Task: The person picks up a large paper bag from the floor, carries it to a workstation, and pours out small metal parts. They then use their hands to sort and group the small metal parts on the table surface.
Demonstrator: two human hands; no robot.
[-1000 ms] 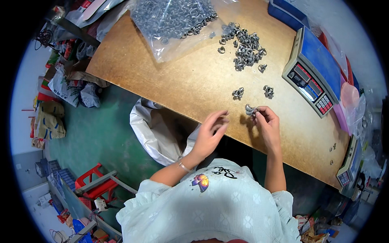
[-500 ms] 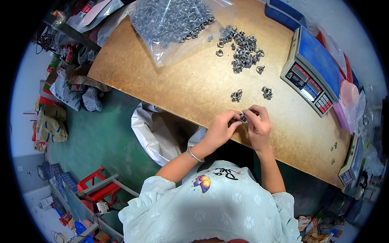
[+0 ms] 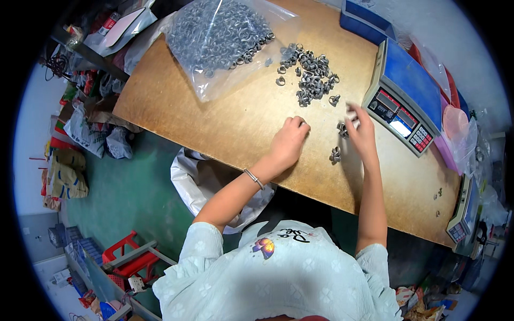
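Small grey metal rings lie in a loose pile point(image 3: 316, 75) on the brown table. My left hand point(image 3: 288, 142) rests on the tabletop below that pile, its fingers curled; whatever they hold is hidden. My right hand point(image 3: 364, 134) hovers farther right, thumb and index finger apart, with the thumb beside a small cluster of rings point(image 3: 342, 129). A second small cluster point(image 3: 335, 155) lies nearer me, left of my right wrist. One stray ring point(image 3: 334, 100) sits at the pile's lower right.
A clear plastic bag point(image 3: 214, 43) full of rings covers the table's far left. At right stands a scale point(image 3: 401, 115) with a blue top, a blue bin point(image 3: 367, 21) behind it. Another scale point(image 3: 461, 214) stands near the right edge. A white sack point(image 3: 184, 179) hangs below the front edge.
My hands have parted from around a small ring piece. A cluster now lies nearer me, and my left hand covers where another lay. My right hand has moved up and right, opening.
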